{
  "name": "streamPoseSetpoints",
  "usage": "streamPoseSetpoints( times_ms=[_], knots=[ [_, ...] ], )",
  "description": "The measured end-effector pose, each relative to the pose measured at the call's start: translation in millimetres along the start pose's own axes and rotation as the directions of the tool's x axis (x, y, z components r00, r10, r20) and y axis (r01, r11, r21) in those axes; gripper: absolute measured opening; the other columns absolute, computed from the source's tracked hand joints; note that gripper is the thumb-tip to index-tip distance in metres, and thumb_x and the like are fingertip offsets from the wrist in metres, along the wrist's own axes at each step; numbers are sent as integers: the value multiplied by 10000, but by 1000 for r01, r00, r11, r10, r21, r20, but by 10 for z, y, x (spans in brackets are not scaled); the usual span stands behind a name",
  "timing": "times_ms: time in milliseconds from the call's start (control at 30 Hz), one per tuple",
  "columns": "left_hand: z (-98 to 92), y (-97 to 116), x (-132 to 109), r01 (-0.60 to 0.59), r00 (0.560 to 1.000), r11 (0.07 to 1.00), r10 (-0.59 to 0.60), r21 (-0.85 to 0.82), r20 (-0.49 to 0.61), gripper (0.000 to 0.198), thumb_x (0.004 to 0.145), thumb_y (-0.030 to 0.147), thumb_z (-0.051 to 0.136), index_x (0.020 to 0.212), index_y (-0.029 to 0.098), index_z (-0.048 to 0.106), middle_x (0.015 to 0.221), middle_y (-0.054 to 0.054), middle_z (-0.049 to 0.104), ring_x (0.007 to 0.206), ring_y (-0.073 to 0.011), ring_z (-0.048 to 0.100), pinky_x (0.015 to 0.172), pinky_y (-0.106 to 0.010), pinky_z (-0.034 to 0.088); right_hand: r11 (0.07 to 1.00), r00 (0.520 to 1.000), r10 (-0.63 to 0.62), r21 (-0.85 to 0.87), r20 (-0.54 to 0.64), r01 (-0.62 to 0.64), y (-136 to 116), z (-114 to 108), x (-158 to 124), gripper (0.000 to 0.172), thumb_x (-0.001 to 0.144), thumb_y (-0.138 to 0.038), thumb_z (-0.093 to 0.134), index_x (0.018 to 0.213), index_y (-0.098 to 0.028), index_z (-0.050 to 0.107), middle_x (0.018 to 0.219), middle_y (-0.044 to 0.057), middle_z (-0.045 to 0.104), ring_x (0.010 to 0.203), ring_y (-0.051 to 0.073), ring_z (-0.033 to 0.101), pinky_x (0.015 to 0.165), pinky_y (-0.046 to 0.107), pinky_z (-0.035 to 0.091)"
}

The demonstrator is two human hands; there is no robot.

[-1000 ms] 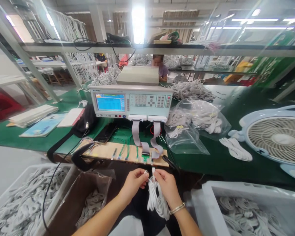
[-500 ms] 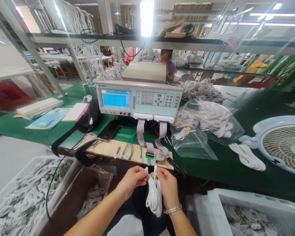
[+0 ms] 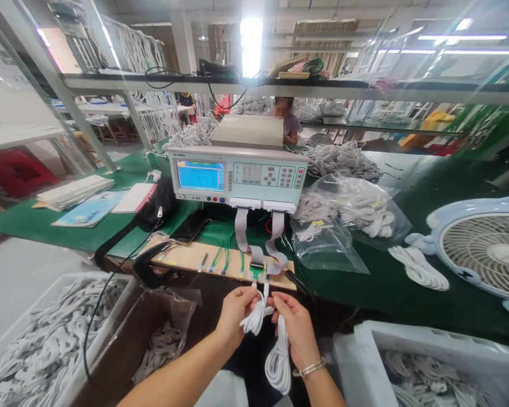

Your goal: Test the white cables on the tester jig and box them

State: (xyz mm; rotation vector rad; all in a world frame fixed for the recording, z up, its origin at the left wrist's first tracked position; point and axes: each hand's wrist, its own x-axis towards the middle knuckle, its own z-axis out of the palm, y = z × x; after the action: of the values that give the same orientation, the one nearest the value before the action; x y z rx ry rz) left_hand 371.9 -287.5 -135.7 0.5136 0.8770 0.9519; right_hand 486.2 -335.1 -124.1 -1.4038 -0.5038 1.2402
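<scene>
the tester [image 3: 237, 181], landmark for every place here, bears a brand mark [image 3: 179, 155] above its blue screen [image 3: 200, 175]; neither can be read with certainty, nor can the yellow label [image 3: 318, 223] on the clear bag [image 3: 331, 251] right of the tester. in front of the tester, at the near edge of the wooden strip [image 3: 173, 255], your left hand [image 3: 234, 316] pinches white cable just below a plug, the left coil [image 3: 253, 320] bunched at its fingertips. nearer you, the right coil [image 3: 278, 364] hangs from the curled fingers of your right hand [image 3: 296, 328], thumb and forefinger nearly meeting. half a second earlier, the cable hung as one mass between your hands; now the coils are apart, and your left fingertips lie closer to the green circuit board [image 3: 255, 273].
</scene>
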Motion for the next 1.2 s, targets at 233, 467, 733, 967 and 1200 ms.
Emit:
streamPoseSetpoints(
  times_ms=[233, 467, 733, 967, 1200],
  knots=[
    [-96, 185, 34, 161, 979, 979, -174, 127, 106, 353, 567, 419, 649, 750, 120, 603, 562, 48, 427, 444, -21, 336, 444, -166, 247, 986, 992, 107, 120, 74, -115, -3, 97, 54, 236, 616, -375, 645, 751, -189, 590, 459, -70, 499, 320, 41, 354, 313, 160, 277],
    [-51, 251, 132, 155, 973, 972, -181, 174, 142, 404, 603, 474, 590, 768, 108, 626, 555, 49, 383, 421, -20, 273, 430, -180, 163, 981, 993, 49, -190, 109, -28, -74, 110, 240, 288, 598, -447, 623, 553, -171, 557, 404, -60, 399, 343, 70, 328, 329, 196, 239],
    [-22, 253, 109, 108, 986, 979, -127, 174, 103, 361, 610, 437, 585, 733, 99, 626, 540, 45, 389, 416, -24, 273, 431, -178, 177, 950, 986, -137, -267, 97, 159, -132, 194, 194, 268, 592, -418, 613, 526, -166, 551, 449, -47, 423, 452, 103, 366, 443, 216, 292],
    [-108, 30, -129, 224, 970, 972, -229, 75, 74, 374, 623, 472, 531, 830, 164, 585, 550, 21, 488, 489, -104, 457, 500, -222, 347, 935, 972, -118, -307, 205, 178, 98, 255, -49, 327, 618, -430, 595, 469, -152, 509, 425, -43, 414, 437, 95, 364, 432, 211, 291],
    [-821, 252, -143, -72, 974, 497, -151, 865, 168, 268, 678, 381, 473, 722, 169, 631, 709, -48, 596, 664, -157, 520, 643, -279, 388, 925, 935, -35, -342, 352, 164, 345, 330, -10, 250, 622, -371, 620, 692, -131, 638, 489, -16, 541, 482, 110, 468, 476, 215, 349]
  ],
)
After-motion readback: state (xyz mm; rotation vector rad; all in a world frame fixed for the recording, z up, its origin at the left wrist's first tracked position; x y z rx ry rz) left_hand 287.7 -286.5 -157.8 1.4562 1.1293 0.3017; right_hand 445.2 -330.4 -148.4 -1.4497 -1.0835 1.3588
